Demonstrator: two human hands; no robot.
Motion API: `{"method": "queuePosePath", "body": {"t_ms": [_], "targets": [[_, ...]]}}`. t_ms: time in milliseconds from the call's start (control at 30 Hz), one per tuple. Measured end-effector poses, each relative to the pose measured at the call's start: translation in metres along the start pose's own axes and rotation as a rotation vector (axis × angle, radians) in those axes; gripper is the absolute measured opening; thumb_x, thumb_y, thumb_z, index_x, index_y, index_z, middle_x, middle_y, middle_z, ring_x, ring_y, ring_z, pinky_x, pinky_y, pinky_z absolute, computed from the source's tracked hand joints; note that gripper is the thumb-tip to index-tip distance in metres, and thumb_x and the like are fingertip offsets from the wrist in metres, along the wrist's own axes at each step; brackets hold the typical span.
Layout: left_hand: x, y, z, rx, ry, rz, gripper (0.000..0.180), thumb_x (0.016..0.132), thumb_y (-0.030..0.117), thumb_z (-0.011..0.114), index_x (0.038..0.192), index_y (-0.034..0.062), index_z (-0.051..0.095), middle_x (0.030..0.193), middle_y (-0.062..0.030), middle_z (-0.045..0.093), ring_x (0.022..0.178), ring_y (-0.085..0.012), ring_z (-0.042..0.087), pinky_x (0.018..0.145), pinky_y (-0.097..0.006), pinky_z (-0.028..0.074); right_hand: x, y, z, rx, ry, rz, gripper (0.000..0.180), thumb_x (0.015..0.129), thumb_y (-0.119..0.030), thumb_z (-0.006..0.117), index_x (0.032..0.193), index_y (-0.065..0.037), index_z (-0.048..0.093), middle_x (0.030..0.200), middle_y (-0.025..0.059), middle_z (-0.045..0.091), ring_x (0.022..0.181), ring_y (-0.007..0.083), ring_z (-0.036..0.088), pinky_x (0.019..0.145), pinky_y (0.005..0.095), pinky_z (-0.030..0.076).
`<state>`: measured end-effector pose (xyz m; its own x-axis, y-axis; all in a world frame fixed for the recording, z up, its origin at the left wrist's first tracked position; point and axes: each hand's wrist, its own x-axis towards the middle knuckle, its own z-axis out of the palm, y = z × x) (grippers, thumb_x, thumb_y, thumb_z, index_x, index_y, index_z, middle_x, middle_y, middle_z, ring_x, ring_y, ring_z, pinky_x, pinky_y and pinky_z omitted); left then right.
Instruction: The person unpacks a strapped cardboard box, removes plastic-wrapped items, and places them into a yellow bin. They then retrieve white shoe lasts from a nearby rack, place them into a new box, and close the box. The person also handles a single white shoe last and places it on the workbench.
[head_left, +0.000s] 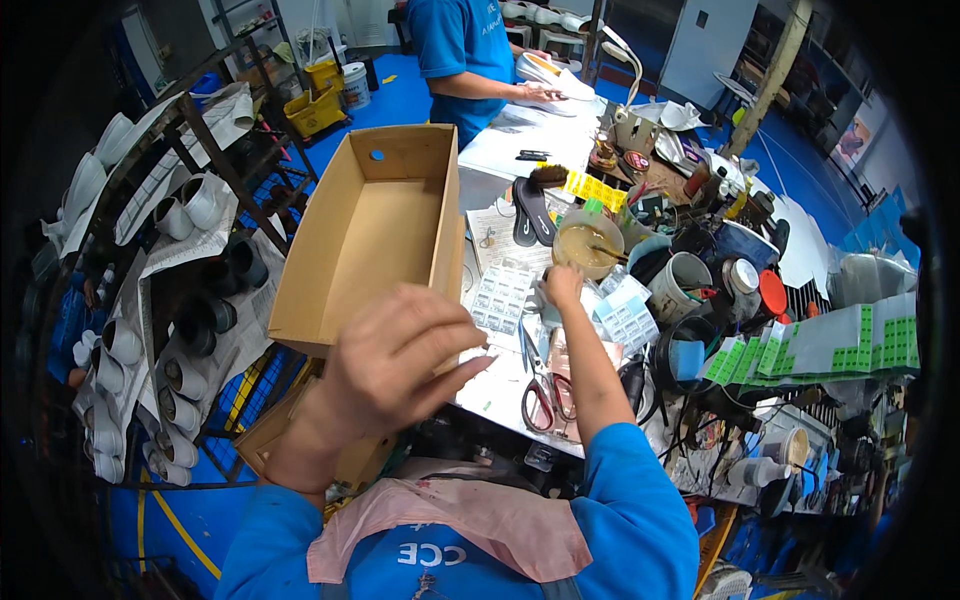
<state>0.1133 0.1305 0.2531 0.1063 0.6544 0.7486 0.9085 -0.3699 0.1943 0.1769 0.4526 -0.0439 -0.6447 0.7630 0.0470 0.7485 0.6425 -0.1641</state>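
Raised close in front of me, my left hand point(405, 352) has its fingers bent in a pinch. A small white piece point(476, 353) shows between thumb and forefinger, too blurred to name more exactly. Across the table my right hand point(563, 286) reaches to the near rim of a tub of tan liquid point(585, 250) with a brush-like handle in it. Its fingers are drawn together and point down; what they hold, if anything, is hidden. Beside it lie a sheet of printed labels point(500, 300) and a second label sheet point(628, 318). Scissors with dark red handles point(540, 400) lie nearer me.
An open cardboard box point(370, 230) stands left of the labels. Dark insoles point(533, 212) lie behind them. Pots and bottles crowd the right, near a white bucket point(680, 285). A shoe rack point(180, 330) is at left. Opposite, a person in blue point(465, 60) handles a white shoe.
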Motion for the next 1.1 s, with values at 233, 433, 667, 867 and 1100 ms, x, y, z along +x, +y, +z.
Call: {"method": "queuePosePath", "body": {"t_ms": [233, 433, 667, 867, 1100], "targets": [[-0.051, 0.016, 0.119, -0.545, -0.241, -0.261, 0.011, 0.076, 0.01, 0.063, 0.084, 0.0022, 0.061, 0.079, -0.0108, 0.059, 0.073, -0.0248, 0.057, 0.068, -0.031, 0.045, -0.002, 0.04, -0.076, 0.721, -0.087, -0.188, 0.022, 0.063, 0.001, 0.068, 0.083, -0.002, 0.058, 0.068, 0.0087, 0.063, 0.065, 0.0151, 0.061, 0.059, 0.0268, 0.047], [-0.052, -0.035, 0.21, -1.297, -0.006, -1.137, 0.035, 0.094, 0.025, 0.038, 0.102, -0.004, 0.056, 0.098, -0.0107, 0.059, 0.091, -0.0161, 0.057, 0.083, -0.029, 0.045, -0.028, 0.022, -0.174, 0.954, 0.068, -0.114, 0.022, 0.07, 0.001, 0.064, 0.092, 0.002, 0.06, 0.072, 0.0084, 0.064, 0.057, 0.0109, 0.06, 0.051, 0.0238, 0.048], [0.024, -0.038, 0.238, -1.676, 0.539, -0.98, 0.058, 0.089, 0.056, 0.027, 0.118, 0.0082, 0.043, 0.113, -0.0055, 0.049, 0.109, -0.0155, 0.043, 0.096, -0.029, 0.03, -0.104, -0.033, -0.177, 1.006, -0.046, -0.487, 0.058, 0.093, -0.043, 0.033, 0.133, -0.001, 0.029, 0.137, 0.0157, 0.03, 0.129, 0.0232, 0.023, 0.106, 0.0332, 0.015], [0.021, -0.017, 0.242, -1.486, -0.074, -0.859, 0.049, 0.088, 0.04, 0.047, 0.122, 0.0045, 0.048, 0.115, -0.0047, 0.053, 0.104, -0.0111, 0.048, 0.091, -0.025, 0.036, -0.076, -0.006, -0.108, 1.383, 0.817, -0.157, 0.043, 0.092, -0.027, 0.033, 0.124, 0.002, 0.038, 0.131, 0.0152, 0.037, 0.123, 0.0255, 0.032, 0.104, 0.0346, 0.022], [0.026, -0.033, 0.235, -1.079, 0.218, -1.003, 0.021, 0.086, 0.019, 0.055, 0.08, 0.0, 0.061, 0.069, -0.0046, 0.06, 0.057, -0.0094, 0.055, 0.051, -0.023, 0.044, -0.1, -0.028, -0.133, 1.593, 0.778, 0.074, 0.03, 0.087, -0.017, 0.056, 0.105, 0.006, 0.049, 0.081, 0.0063, 0.058, 0.069, 0.0097, 0.053, 0.055, 0.0224, 0.045]]}}
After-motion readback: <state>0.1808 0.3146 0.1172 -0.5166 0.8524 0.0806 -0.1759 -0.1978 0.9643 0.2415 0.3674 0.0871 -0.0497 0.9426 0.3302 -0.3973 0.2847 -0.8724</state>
